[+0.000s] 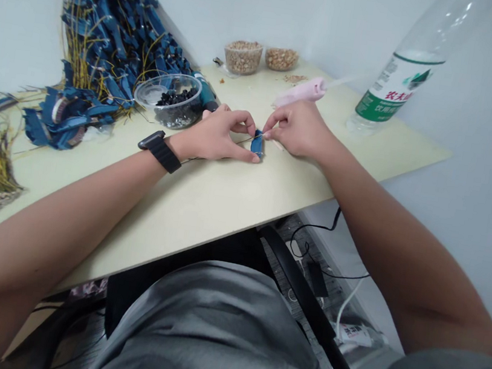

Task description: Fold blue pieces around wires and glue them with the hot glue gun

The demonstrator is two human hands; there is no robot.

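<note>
Near the middle of the table lies a small blue piece (pixel 257 144), perhaps fabric, with a thin cord running to its left. My left hand (pixel 220 135) holds this piece by its lower edge and upper left side, thumb below and index finger above. At its upper right edge, the thumb and index finger of my right hand (pixel 297 129) are pinched together. Whatever is between those right fingertips is too small to make out. A thin pale sliver shows just below them. Behind my right hand rests a pink glue gun (pixel 302 91) with a clear stick at its back.
A clear tub (pixel 142 93) of small black pieces stands left of my hands, beside a teal tool (pixel 208 90). Blue pieces with yellow cords (pixel 112 25) are heaped at the back left. Two tubs (pixel 242 60) of beige bits stand behind; a large water bottle (pixel 390 89) stands right.
</note>
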